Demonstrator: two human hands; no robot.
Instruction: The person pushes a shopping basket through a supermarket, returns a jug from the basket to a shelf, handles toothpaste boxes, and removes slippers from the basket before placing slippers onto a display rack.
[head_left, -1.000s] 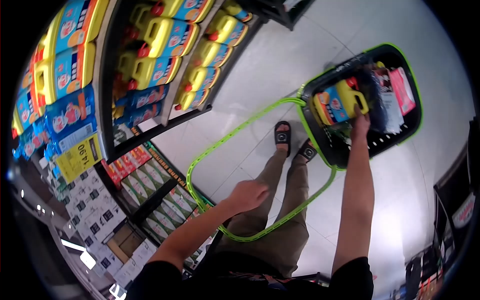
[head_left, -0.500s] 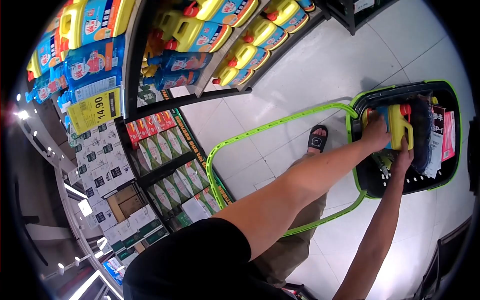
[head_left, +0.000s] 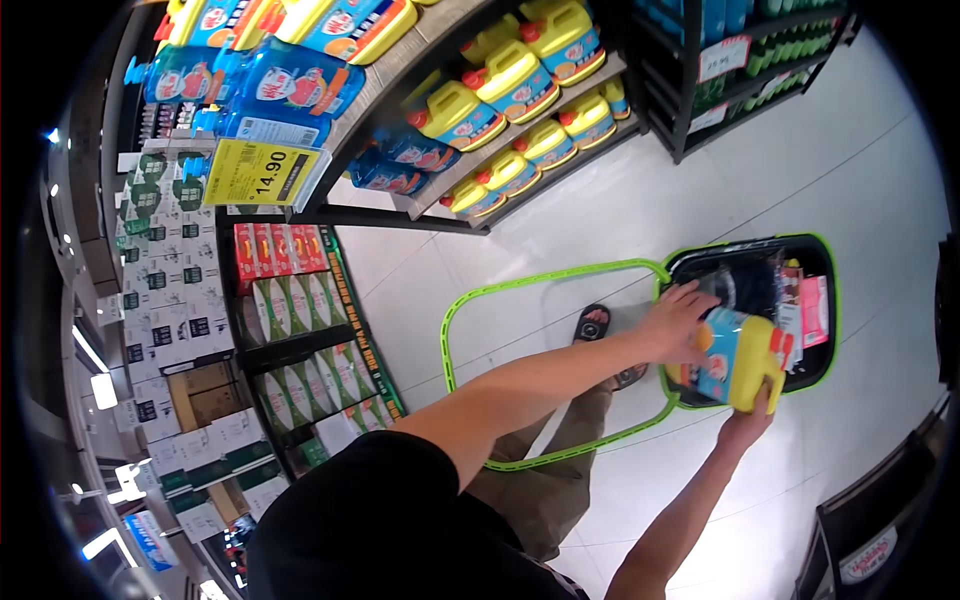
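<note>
A yellow dish soap jug [head_left: 745,360] with a red cap and a blue label lies tilted over the near side of the shopping basket [head_left: 829,372]. My right hand [head_left: 750,420] is closed around its handle at the lower right. At the jug's base, my left hand [head_left: 678,325] rests against it with fingers stretched along the edge; its grip there is partly hidden. Inside the black basket with its green rim are a dark plastic-wrapped package [head_left: 755,285] and a pink pack [head_left: 815,310]. The jug covers part of the basket.
The basket's long green handle [head_left: 447,340] lies out to the left, around my legs. Shelves hold several yellow jugs [head_left: 510,80] and blue bottles [head_left: 290,80] above a yellow price tag [head_left: 265,175]. Boxed goods [head_left: 300,305] stand at left; a dark rack [head_left: 690,75] stands at upper right.
The jug has tipped and shifted toward the near side of the basket, with my right hand still on its handle. My left hand has moved to its base. The whole view has shifted.
</note>
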